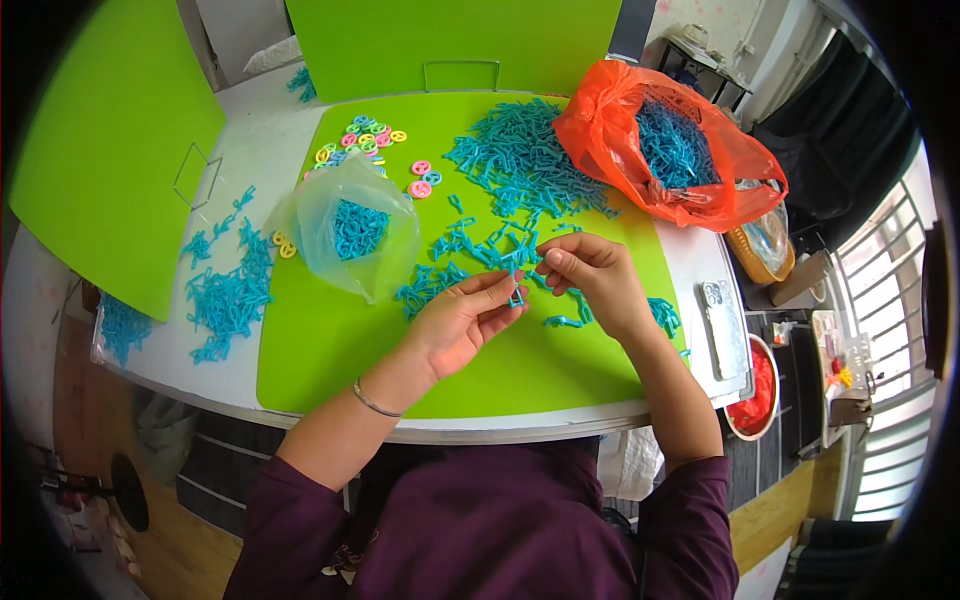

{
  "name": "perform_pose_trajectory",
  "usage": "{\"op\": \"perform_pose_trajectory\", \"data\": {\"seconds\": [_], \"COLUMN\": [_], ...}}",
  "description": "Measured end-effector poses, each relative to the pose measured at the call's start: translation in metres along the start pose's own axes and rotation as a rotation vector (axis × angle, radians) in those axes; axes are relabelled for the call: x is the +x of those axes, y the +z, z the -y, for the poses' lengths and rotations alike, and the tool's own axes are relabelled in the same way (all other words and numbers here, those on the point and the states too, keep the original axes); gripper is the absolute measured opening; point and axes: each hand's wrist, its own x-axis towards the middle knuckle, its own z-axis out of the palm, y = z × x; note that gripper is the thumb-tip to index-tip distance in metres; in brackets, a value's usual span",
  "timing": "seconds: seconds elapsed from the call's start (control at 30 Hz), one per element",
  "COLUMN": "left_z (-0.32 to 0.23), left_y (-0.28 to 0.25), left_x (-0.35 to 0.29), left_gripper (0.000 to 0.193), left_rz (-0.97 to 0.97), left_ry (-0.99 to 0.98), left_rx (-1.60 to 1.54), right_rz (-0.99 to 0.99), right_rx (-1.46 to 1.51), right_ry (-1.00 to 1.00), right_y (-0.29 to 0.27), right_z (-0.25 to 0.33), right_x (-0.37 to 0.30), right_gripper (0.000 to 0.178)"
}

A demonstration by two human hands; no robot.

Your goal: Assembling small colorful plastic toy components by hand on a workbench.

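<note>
My left hand point(465, 318), a bracelet on its wrist, is closed with thumb and fingertips pinching a small teal plastic clip point(516, 297). Just to its right, my right hand point(597, 275) is closed in a pinch; whatever lies between its fingertips is too small to make out. Beyond and beneath both hands, loose teal plastic pieces point(487, 245) are scattered over a green mat point(350, 360). A much larger heap of teal pieces point(515, 150) lies at the far side of the mat.
Left of the hands stands an open clear plastic bag point(395, 240) with teal pieces inside. Small coloured rings point(421, 189) lie behind it. An open red bag point(610, 120) of teal pieces sits far right. A phone point(718, 325) rests at the table's right edge. More teal pieces point(230, 295) lie left.
</note>
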Motion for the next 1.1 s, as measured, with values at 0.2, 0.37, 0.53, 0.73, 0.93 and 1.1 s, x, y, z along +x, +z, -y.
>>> {"op": "perform_pose_trajectory", "data": {"seconds": [0.2,0.37,0.53,0.73,0.93,1.1], "left_z": [-0.002,-0.001,0.0,0.012,0.008,0.008], "left_y": [0.0,-0.001,0.005,0.003,0.002,0.022], "left_x": [0.0,-0.001,-0.003,-0.002,-0.003,-0.009], "left_gripper": [0.018,0.019,0.018,0.012,0.014,0.02], "left_rz": [0.045,0.075,0.03,-0.153,-0.109,-0.071], "left_ry": [0.091,0.119,0.187,0.807,0.78,0.786], "left_rx": [-0.046,-0.008,0.064,0.718,0.794,0.658], "right_rz": [0.168,0.174,0.143,0.102,0.095,0.097], "right_rx": [0.394,0.407,0.36,0.276,0.268,0.356], "right_ry": [0.213,0.258,0.222,0.129,0.04,0.103], "right_y": [0.012,0.015,0.017,0.029,0.031,0.031], "right_z": [0.002,-0.002,-0.001,0.002,-0.006,-0.001], "right_x": [-0.008,-0.006,-0.009,-0.016,-0.018,-0.015], "right_gripper": [0.017,0.013,0.012,0.006,0.006,0.008]}}
